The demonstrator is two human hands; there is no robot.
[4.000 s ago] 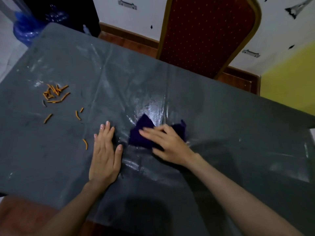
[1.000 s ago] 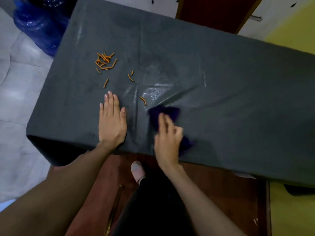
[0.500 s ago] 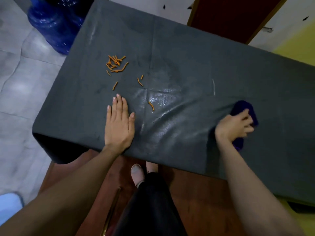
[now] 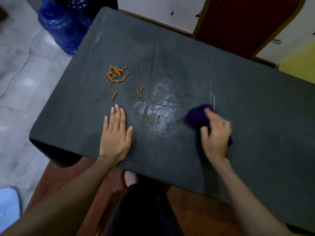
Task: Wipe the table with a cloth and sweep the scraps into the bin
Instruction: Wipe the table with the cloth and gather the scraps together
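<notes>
Purple cloth [image 4: 197, 116]: gripped by right hand [image 4: 215, 133], wiping table [image 4: 255, 116]
Left hand [image 4: 115, 133]: flat, fingers straight
Orange scraps [image 4: 116, 74]: unswept
Bin: unseen

A bunched dark purple cloth [image 4: 197, 116] lay on the grey-covered table [image 4: 247, 116], beside a wet sheen. Short orange scraps [image 4: 116, 74] were scattered toward the table's left end.

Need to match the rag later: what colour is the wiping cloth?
Dark purple; the cloth shows in the head view, under the right hand.
</notes>
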